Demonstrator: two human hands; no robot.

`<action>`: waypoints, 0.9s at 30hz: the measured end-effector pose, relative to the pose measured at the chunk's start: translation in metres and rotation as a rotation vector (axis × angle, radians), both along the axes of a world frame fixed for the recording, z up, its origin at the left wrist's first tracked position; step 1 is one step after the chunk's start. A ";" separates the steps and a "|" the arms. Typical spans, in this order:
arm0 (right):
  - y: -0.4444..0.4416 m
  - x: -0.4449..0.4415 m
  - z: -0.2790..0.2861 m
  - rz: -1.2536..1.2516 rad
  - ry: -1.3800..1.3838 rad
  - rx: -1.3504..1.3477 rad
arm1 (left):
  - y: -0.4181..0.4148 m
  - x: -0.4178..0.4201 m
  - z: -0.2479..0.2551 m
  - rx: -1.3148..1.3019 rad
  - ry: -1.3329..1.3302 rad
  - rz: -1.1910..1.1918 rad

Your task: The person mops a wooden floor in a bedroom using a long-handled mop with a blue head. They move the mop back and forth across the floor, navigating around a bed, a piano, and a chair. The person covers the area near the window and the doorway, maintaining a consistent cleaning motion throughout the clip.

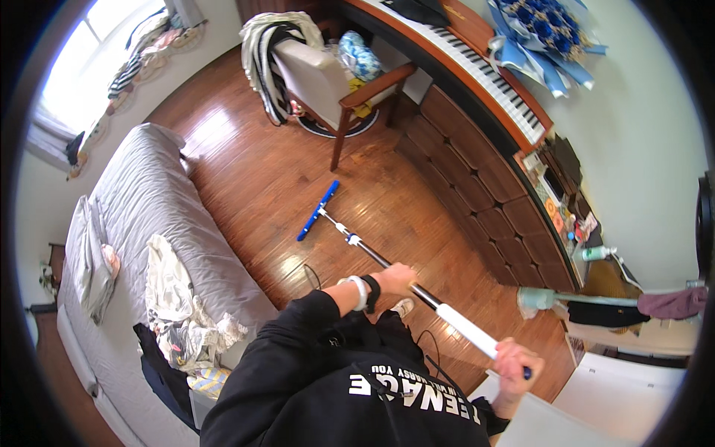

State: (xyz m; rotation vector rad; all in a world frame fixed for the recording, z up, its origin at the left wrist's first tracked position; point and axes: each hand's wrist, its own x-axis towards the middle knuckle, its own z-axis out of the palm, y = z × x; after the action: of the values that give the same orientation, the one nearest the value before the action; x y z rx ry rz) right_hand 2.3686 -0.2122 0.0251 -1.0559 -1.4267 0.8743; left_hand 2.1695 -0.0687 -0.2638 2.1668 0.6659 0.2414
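My left hand [397, 279], with a white bracelet and a black band at the wrist, is wrapped around the dark middle of a long pole. Around the white grip near the pole's end closes my right hand [518, 362]. The pole belongs to a mop-like floor tool [465, 323], which slants away from me to the upper left. Its narrow blue head [318, 210] rests on the brown wood floor [262, 207], between the bed and the chair. Whether the head is sponge or rubber I cannot tell.
An armchair [313, 72] draped with striped cloth stands ahead. On the left, clothes [173, 279] lie on a grey-covered bed [151, 184]. A piano keyboard [486, 67] and brown tufted panel [480, 190] line the right. Thin cables [438, 346] cross the floor near my shoe [403, 307].
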 end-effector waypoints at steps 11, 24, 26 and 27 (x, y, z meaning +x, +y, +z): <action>-0.037 0.021 0.071 -0.256 -0.082 0.141 | -0.007 0.109 0.079 -0.026 -0.167 -0.268; -0.009 -0.029 -0.117 -0.161 -0.097 -0.074 | 0.014 0.041 -0.041 0.131 0.104 0.458; -0.024 -0.021 -0.130 -0.136 -0.088 -0.113 | -0.003 0.053 -0.045 0.105 0.145 0.563; -0.034 -0.013 -0.128 -0.159 -0.097 -0.113 | -0.014 0.061 -0.043 0.111 0.170 0.566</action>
State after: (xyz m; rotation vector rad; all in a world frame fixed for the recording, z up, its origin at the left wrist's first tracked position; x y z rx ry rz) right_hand 2.3555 -0.2465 -0.1030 -1.2937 -1.3644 0.8054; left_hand 2.2308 -0.0830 -0.3065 2.0720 1.3888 0.3990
